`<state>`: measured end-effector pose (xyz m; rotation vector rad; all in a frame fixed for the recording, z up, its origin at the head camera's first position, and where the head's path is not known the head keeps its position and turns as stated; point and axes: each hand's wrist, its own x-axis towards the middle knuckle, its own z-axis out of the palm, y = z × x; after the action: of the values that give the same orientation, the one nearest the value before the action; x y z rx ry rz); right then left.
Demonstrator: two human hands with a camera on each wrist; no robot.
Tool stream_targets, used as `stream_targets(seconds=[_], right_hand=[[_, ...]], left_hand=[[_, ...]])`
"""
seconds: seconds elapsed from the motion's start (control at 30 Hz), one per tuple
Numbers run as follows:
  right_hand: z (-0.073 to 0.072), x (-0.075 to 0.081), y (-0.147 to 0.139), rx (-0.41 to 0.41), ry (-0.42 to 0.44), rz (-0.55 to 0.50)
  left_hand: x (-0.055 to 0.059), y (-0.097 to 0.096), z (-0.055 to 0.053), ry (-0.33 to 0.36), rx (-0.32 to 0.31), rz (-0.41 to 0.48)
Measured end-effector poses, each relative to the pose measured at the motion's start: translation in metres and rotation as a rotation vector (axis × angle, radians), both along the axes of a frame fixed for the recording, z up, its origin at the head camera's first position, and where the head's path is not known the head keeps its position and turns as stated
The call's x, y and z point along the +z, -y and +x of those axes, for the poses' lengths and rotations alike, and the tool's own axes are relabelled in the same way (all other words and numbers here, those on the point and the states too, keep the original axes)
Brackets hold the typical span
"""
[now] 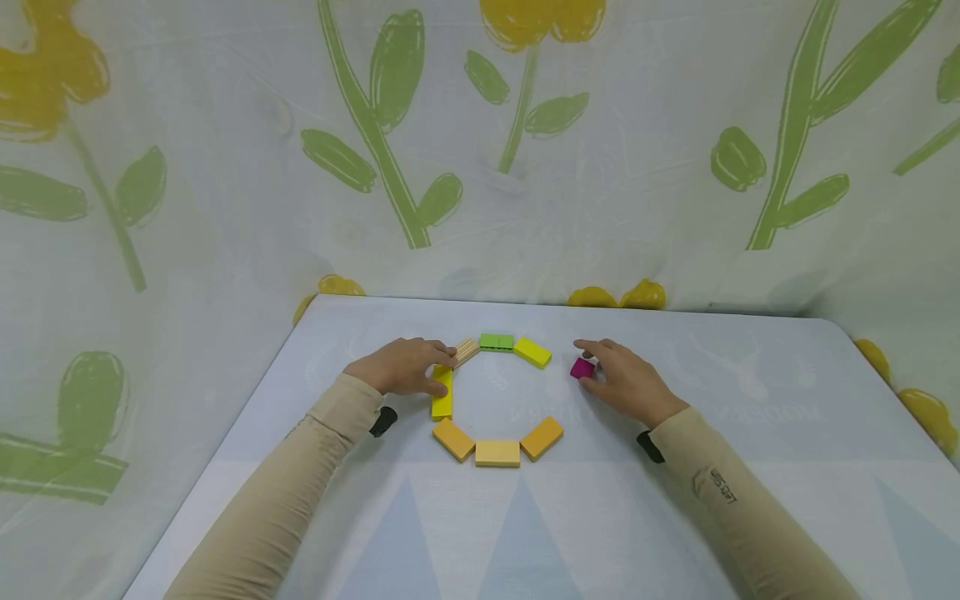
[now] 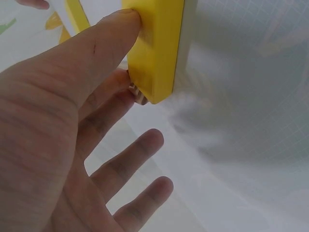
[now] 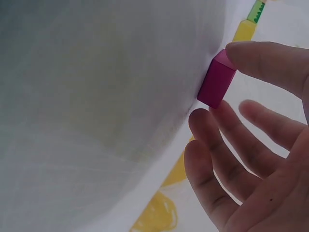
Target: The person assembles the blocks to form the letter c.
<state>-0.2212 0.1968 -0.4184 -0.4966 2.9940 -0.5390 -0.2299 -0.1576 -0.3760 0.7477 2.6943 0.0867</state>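
Observation:
Several blocks form a broken ring on the white table (image 1: 637, 517). My left hand (image 1: 405, 367) is at the ring's left side, thumb on a long yellow block (image 1: 442, 393). Its index and middle fingertips touch a striped wooden block (image 1: 467, 352), mostly hidden behind the yellow one in the left wrist view; the other fingers extend loosely. To the right of the ring, my right hand (image 1: 626, 383) pinches a small magenta block (image 3: 216, 82) between thumb and a fingertip at its two ends. The remaining right fingers are slightly bent beside it.
A green block (image 1: 497, 342) and a bright yellow block (image 1: 532, 352) make the ring's far side. Along the near side lie an orange block (image 1: 453, 439), a pale orange block (image 1: 497, 453) and another orange block (image 1: 542, 438). A flower-print curtain (image 1: 600, 208) hangs behind the table.

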Motion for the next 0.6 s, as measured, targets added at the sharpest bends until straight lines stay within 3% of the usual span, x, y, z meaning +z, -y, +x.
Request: stream_targets(seconds=[0.6], right_hand=[[0.0013, 0.0025, -0.0019, 0.035, -0.049, -0.012]], left_hand=[[0.0003, 0.0007, -0.0014, 0.005, -0.001, 0.004]])
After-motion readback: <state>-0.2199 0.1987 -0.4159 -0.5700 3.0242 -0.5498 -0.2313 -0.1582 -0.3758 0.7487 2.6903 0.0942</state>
